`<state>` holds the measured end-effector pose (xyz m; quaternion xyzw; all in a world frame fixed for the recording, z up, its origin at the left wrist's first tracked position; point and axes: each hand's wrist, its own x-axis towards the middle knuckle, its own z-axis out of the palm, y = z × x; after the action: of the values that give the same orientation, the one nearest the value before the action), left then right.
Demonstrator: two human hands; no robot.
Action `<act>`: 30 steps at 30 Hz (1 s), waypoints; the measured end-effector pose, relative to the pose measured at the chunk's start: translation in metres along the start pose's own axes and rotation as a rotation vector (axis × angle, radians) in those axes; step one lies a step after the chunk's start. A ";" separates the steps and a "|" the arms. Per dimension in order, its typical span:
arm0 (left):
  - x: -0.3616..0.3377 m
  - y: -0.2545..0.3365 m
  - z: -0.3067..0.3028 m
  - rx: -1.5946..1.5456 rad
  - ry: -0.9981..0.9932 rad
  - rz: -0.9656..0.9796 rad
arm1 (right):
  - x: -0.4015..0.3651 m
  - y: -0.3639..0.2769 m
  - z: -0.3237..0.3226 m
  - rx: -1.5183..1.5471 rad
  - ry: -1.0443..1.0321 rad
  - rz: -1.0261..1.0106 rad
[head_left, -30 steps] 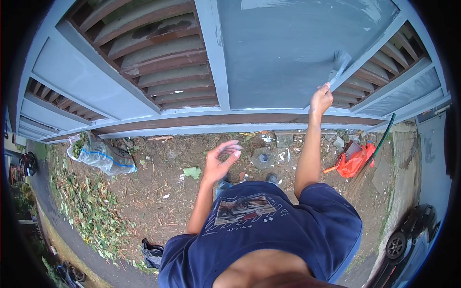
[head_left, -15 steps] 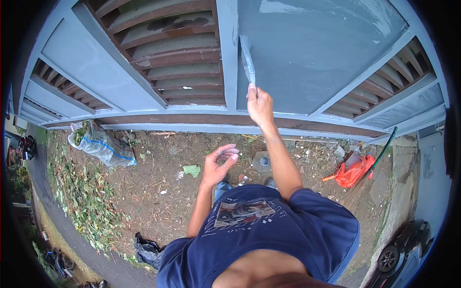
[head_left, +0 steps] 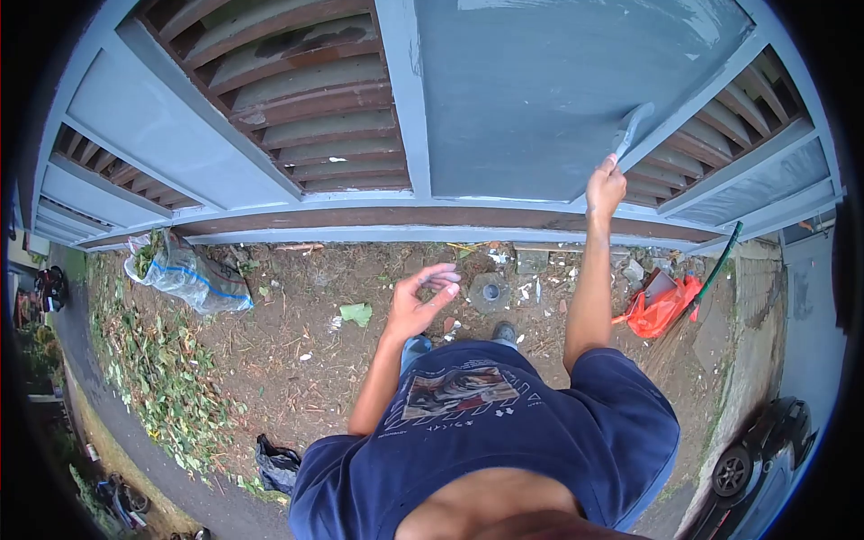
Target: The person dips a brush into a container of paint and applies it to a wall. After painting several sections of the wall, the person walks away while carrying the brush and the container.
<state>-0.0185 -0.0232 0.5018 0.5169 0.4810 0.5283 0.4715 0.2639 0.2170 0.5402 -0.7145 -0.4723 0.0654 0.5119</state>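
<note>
My right hand (head_left: 606, 189) is closed around the handle of a paintbrush (head_left: 630, 131). The bristle end lies against the grey-blue panel (head_left: 522, 99), low and near its right-hand frame strip. Pale streaks run across the panel's upper part. Over the bare ground, in front of my body, my left hand (head_left: 425, 300) hangs with nothing in it, fingers loosely bent and apart from the thumb. Its fingertips carry greyish smears.
Brown louvre slats (head_left: 315, 99) sit left of the panel. A clear plastic bag (head_left: 198, 277) of leaves and a red bag (head_left: 661, 308) with a green pole (head_left: 720, 265) lie along the wall's foot. A hexagonal block (head_left: 490, 292) rests near my feet. Dark car (head_left: 760, 468) at lower right.
My right hand has carried the paintbrush from the panel's left edge across to its lower right side. My left hand has stayed nearly in place.
</note>
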 end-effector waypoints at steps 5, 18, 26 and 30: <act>-0.009 -0.003 -0.003 -0.010 0.029 -0.040 | -0.127 -0.068 0.065 0.198 -0.401 -0.053; -0.003 0.002 -0.014 0.031 0.027 -0.072 | -0.093 -0.023 0.042 0.094 -0.420 -0.012; -0.026 0.008 -0.021 0.045 0.104 -0.052 | -0.071 0.007 0.050 0.094 0.054 0.127; -0.039 -0.009 -0.036 0.029 0.196 -0.117 | -0.105 -0.035 0.072 0.118 -0.083 0.059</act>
<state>-0.0538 -0.0623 0.4892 0.4407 0.5616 0.5409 0.4448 0.1441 0.1883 0.4938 -0.6933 -0.4672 0.1375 0.5311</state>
